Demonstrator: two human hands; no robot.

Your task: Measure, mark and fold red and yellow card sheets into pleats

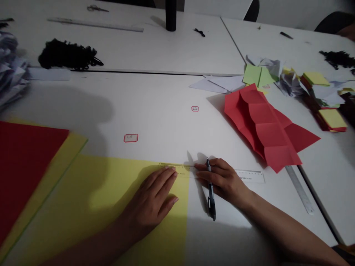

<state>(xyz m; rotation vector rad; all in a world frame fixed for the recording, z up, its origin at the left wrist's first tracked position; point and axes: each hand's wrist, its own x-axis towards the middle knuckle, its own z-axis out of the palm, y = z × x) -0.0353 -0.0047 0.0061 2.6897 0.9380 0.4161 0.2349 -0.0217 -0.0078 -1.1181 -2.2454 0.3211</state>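
Observation:
A yellow sheet (111,192) lies on the white table at the lower left and centre. Across its top right corner runs a clear ruler (252,176), which extends past the sheet to the right. My left hand (155,195) presses flat on the sheet, its fingertips on the ruler's left part, holding nothing between the fingers. My right hand (222,179) has its fingertips at the ruler's middle and holds a dark pen (211,199) between the fingers, the pen's tip pointing away from me.
Folded red paper (271,129) lies right, beside a metal ruler (301,192). Red sheets (24,162) cover the left edge. Farther back are black cords (66,55), a long ruler (95,24), scissors (97,8), a black cylinder (171,14) and sticky-note stacks (332,119).

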